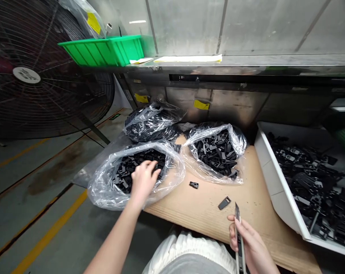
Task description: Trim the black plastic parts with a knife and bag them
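Observation:
My left hand [144, 178] is over the mouth of a clear plastic bag [172, 177] full of small black plastic parts [123, 173]. Its fingers are bent and apart; the fingertips are close to the parts, and I cannot tell whether they touch. In my right hand [248, 238] is a utility knife [239, 247], held upright over the cardboard's front edge with its blade out and pointing up. Just beyond the knife, a flat black plastic clip [224, 203] with a square hole lies on the cardboard. A smaller black part [194, 185] rests farther left.
Another open bag [218, 152] of black parts stands behind, with a closed one [152, 120] to its left. A white bin [281, 186] of black pieces is at right. Cardboard [175, 205] covers the worktop. A green tray [104, 51] sits on the shelf beside a large fan [26, 75].

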`<state>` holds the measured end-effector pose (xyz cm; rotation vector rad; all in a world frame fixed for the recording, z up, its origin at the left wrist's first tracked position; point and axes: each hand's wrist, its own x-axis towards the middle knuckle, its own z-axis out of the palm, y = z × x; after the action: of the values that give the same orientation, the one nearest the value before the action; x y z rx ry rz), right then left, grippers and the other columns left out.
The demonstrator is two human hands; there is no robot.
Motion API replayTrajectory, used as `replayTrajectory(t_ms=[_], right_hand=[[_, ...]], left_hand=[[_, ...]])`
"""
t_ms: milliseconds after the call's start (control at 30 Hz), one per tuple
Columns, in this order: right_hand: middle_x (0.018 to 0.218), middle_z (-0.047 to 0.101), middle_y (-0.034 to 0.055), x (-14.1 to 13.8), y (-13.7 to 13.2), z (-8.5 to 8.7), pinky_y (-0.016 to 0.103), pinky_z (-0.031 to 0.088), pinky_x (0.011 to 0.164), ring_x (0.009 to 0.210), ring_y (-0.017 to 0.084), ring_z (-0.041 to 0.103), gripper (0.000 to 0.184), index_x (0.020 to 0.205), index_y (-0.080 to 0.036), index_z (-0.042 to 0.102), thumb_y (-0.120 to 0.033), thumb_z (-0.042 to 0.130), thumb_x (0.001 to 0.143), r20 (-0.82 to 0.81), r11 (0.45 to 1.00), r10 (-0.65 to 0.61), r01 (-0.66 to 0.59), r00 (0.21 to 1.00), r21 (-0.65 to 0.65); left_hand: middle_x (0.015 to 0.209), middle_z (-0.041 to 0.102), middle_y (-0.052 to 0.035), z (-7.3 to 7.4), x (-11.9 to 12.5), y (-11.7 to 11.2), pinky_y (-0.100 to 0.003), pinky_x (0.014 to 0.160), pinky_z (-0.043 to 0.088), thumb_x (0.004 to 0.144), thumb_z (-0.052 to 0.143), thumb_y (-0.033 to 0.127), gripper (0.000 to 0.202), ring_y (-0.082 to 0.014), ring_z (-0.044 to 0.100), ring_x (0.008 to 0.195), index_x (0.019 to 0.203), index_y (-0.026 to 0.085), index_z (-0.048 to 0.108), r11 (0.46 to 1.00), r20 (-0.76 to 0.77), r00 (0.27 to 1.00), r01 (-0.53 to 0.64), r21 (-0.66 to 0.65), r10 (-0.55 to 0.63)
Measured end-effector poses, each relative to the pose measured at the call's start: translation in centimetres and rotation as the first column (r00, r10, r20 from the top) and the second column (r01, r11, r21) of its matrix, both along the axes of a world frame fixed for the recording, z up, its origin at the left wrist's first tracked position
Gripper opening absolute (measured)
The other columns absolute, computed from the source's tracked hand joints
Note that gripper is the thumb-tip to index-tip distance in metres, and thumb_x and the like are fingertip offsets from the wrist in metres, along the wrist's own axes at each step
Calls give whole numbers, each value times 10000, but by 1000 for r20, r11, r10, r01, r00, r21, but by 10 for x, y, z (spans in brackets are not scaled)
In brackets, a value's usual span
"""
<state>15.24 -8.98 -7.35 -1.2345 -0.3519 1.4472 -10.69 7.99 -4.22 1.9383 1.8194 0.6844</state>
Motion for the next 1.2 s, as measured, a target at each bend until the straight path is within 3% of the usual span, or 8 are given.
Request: replayTrajectory(t_ms=[133,300,400,533,667,1000,1100,1200], right_hand=[[548,489,-36,-9,0,1,155,297,385,403,43,404,320,834,-153,600,-439,619,694,50,997,72,-71,996,-16],[556,508,-17,-2,-12,-5,180,331,404,424,70,412,389,897,-137,634,-479,548,731,344,997,52,-69,938,37],[623,554,19,8,-18,1,214,427,523,553,128,513,399,952,-145,656,-462,496,770,556,997,36,-66,830,34],[790,624,69,13,-16,25,232,455,672,784,188,584,294,945,-188,670,-365,485,800,787,982,-39,-124,615,146],[794,634,77,4,-9,49,270,439,649,725,189,577,247,972,-197,644,-271,456,830,881,930,-199,-201,430,308],[707,599,75,5,1,55,278,392,593,647,180,537,230,944,-168,624,-249,430,853,966,932,-222,-260,133,251],[799,614,88,17,3,53,294,405,666,748,201,553,224,939,-169,615,-275,441,846,968,963,-202,-150,146,224],[783,616,68,18,-3,58,277,424,656,713,180,559,215,905,-181,592,-300,421,851,922,965,-183,-116,340,234]], left_hand=[[901,611,-35,-37,74,-17,-360,826,409,773,551,214,111,-183,544,889,850,170,618,943,-8,947,318,-98,-320],[1078,544,-76,-59,112,-15,-458,851,389,801,537,252,198,-229,501,1010,949,124,567,910,13,917,398,-114,-399],[988,592,-69,-41,114,-21,-404,861,402,753,587,200,106,-224,522,981,834,139,617,885,113,889,455,-102,-444],[943,631,-38,3,117,-52,-258,795,462,777,554,220,176,-163,584,883,941,173,601,836,292,812,545,-68,-506],[909,643,-41,39,118,-80,-262,777,461,750,593,268,176,-183,591,858,899,177,608,844,475,742,537,3,-474],[801,666,-27,56,107,-91,-212,701,442,739,611,188,120,-164,600,756,851,172,650,808,552,635,575,130,-540],[798,677,-23,58,105,-93,-211,697,452,723,628,199,131,-166,607,754,847,176,661,808,587,619,580,105,-521],[868,681,-20,57,104,-91,-215,746,452,728,622,184,166,-167,608,811,889,195,658,830,602,640,554,67,-476]])
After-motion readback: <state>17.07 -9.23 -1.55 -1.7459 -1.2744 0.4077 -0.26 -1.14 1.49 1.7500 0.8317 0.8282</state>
